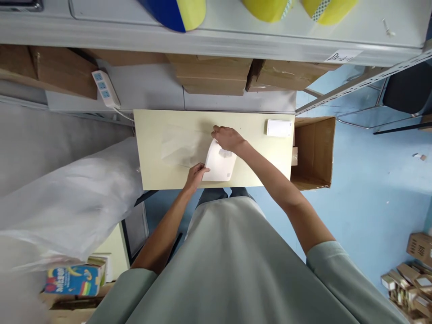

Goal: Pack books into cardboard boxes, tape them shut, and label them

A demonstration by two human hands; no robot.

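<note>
Over the pale yellow table (155, 177), a thin white sheet-like piece (218, 166) is held tilted between both hands. It carries a greyish print and a small dark square near its lower right corner; whether it is paper, a booklet or a flat packet I cannot tell. My left hand (195, 174) pinches its lower left edge. At the top left corner, my right hand (227, 137) is closed on it, with curled fingertips. A clear, thin plastic sheet or bag (180, 146) lies flat to the left of the hands.
A small white box or stack (279, 128) sits at the table's right end, beside an open cardboard box (315, 148). Behind stands a shelf (216, 40) with cartons (212, 74) and a power strip (106, 88). A large translucent plastic bag (97, 189) bulges at left.
</note>
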